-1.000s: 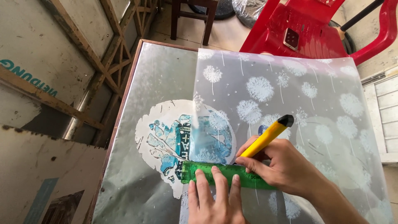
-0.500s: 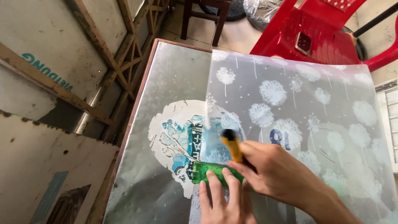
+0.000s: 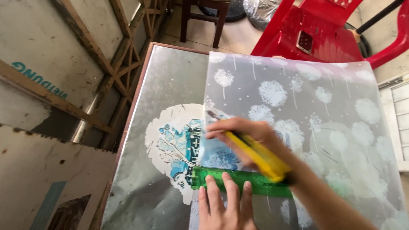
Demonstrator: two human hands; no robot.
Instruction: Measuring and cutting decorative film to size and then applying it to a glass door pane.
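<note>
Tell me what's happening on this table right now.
A person is working on a frosted film sheet with white dandelion prints, spread over a grey table. The left hand presses a green ruler flat across the sheet's near part. The right hand holds a yellow utility knife, its tip at the sheet's left edge, beyond the ruler. A round blue-and-white picture on the tabletop shows beside and under that edge. A red plastic chair stands behind the table.

It looks like a makeshift home workshop: bare concrete wall (image 3: 30,34), rough wooden frames (image 3: 128,38), a red plastic chair (image 3: 324,34), and a worn table (image 3: 162,85).
</note>
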